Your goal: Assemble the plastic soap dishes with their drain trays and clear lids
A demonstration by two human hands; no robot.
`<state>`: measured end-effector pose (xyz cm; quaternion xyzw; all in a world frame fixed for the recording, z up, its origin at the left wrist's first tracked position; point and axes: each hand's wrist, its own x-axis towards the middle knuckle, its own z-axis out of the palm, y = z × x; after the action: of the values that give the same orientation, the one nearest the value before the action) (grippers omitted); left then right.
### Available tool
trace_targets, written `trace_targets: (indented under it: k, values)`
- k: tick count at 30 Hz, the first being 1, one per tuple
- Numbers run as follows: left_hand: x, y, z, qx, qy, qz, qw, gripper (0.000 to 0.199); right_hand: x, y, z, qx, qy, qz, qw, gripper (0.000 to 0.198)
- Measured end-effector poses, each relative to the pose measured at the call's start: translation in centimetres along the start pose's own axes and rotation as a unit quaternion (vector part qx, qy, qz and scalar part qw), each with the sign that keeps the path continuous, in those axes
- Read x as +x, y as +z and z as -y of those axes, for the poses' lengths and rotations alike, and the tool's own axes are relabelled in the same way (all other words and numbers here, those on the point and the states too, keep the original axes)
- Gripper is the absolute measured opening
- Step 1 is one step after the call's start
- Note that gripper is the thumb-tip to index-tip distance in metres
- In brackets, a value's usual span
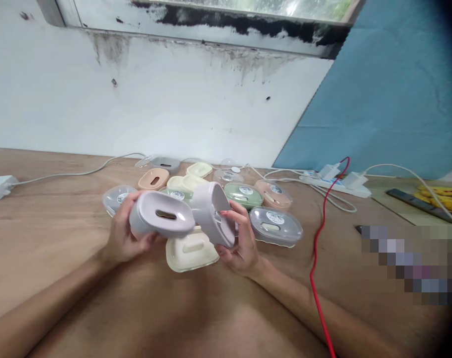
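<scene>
Head view: the left hand curls shut around a lilac slotted box near the centre of the wooden table, while at its 3 o'clock the right hand pinches a matching lilac lid, the two pieces touching. Both look light, stiff, smooth plastic, probably slippery, best gripped across the short sides. Cream box lies just below, at 6 o'clock.

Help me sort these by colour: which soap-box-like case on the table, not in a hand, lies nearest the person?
The cream rounded plastic case, lying on the wooden table just below both hands. The green, peach and grey ones sit farther back toward the wall.
</scene>
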<state>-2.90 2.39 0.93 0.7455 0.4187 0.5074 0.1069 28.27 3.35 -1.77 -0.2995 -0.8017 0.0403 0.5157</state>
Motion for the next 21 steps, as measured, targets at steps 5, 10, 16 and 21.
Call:
trace_targets:
  k: [5, 10, 16, 21]
  values:
    - [1.1, -1.2, 1.5, 0.182, -0.144, -0.159, 0.959, 0.078, 0.3, 0.3, -0.1, -0.03, -0.001, -0.01, 0.999, 0.078]
    - [2.0, -1.3, 2.4, 0.2, -0.213, -0.155, 0.944, 0.077, 0.5, 0.0, 0.2, -0.036, -0.049, 0.088, 0.994, 0.093]
    - [2.3, -1.6, 3.3, 0.227, -0.243, -0.099, 0.938, 0.087, 1.1, -0.7, 0.3, -0.039, -0.088, 0.168, 0.981, 0.088]
    - [2.2, -1.5, 4.3, 0.265, -0.235, -0.075, 0.932, 0.075, 0.8, -0.5, 0.4, -0.012, -0.109, 0.191, 0.975, 0.09]
